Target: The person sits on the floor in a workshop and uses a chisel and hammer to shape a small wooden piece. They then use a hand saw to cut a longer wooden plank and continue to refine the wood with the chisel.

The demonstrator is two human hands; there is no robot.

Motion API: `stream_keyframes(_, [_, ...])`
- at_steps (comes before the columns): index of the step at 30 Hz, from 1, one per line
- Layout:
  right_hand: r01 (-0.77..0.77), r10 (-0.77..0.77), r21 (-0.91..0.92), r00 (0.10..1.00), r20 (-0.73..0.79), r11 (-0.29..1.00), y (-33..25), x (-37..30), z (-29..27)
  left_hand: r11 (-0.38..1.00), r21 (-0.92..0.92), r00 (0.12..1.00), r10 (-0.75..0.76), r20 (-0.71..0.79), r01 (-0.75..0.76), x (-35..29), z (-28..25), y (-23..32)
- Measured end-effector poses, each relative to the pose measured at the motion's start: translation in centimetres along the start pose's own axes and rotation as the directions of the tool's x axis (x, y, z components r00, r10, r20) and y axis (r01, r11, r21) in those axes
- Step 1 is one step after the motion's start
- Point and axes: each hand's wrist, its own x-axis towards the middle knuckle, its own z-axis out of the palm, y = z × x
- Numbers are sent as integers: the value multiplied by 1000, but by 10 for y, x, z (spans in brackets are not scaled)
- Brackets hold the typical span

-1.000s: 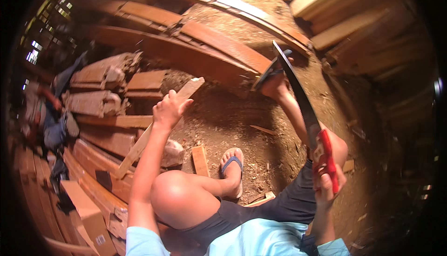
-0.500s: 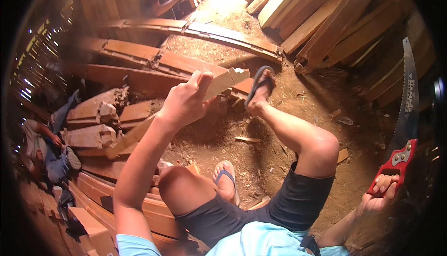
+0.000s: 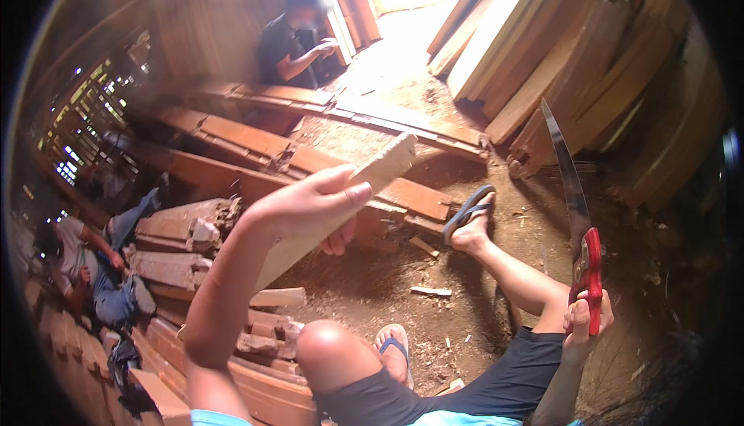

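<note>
My left hand (image 3: 310, 205) is closed around a pale wooden plank (image 3: 394, 161), its thumb lying along the upper face. The plank slants up to the right, its jagged end free and its lower part running behind my forearm. Over on the right, my right hand (image 3: 583, 324) grips the red handle of a handsaw (image 3: 572, 182). The saw's blade points upward, seen nearly edge-on, and stands apart from the plank.
Long reddish-brown beams (image 3: 256, 143) lie across the ground ahead and to the left. Stacked boards (image 3: 535, 46) lean at the far right. One person (image 3: 298, 42) crouches at the back, another (image 3: 101, 271) sits at the left. Wood chips (image 3: 431, 291) litter the dirt floor.
The saw has swung left toward the middle and turned from broadside to nearly edge-on. My left hand has rolled, and the plank's end tilts higher. The whole view has shifted.
</note>
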Motion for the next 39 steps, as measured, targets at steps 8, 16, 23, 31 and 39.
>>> stream_keyframes(8, [-230, 139, 277, 940, 313, 933, 6, -3, 65, 699, -702, 988, -150, 39, 134, -86, 79, -99])
stream_keyframes(16, [-302, 16, 377, 798, 603, 876, 38, -34, 84, 584, -806, 980, -197, -32, 91, -123, 164, -154])
stream_keyframes(23, [-317, -252, 535, 626, 738, 783, 32, -39, 105, 629, -778, 981, -159, -109, 16, -88, 189, -151])
stream_keyframes(31, [-273, -328, 541, 556, 764, 796, 38, -39, 95, 885, -463, 941, -197, -275, 50, -52, 230, -177])
stream_keyframes(39, [-269, -252, 444, 532, 808, 855, 36, -44, 71, 734, -677, 979, -176, -101, 62, -50, 210, -152])
